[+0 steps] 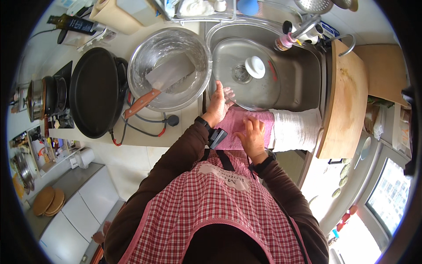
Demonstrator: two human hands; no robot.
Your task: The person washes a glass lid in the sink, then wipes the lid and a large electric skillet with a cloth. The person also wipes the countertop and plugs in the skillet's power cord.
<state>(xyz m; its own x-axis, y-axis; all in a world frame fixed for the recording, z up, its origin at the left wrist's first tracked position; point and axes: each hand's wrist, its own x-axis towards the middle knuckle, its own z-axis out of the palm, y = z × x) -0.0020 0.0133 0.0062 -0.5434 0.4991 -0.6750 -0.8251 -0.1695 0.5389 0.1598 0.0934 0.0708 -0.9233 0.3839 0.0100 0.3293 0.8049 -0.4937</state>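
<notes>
A clear glass lid [260, 89] with a white knob [255, 67] lies tilted in the stainless steel sink [298, 79]. My left hand [220, 102] holds its near left rim, thumb on one side and fingers seen through the glass. On the pink cloth [227, 128] at the sink's front edge rests my right hand [253, 134], its fingers slightly apart and holding nothing. Beside the pink cloth lies a white cloth [295, 128]. Left of the sink, a cleaver [171, 71] with a wooden handle lies across a floury steel bowl [135, 62].
A black electric pan [95, 92] with its cord and plug [172, 120] stands left of the bowl. A wooden board [344, 102] stands at the sink's right side. The faucet [306, 26] reaches over the back right, near a dish rack [207, 18].
</notes>
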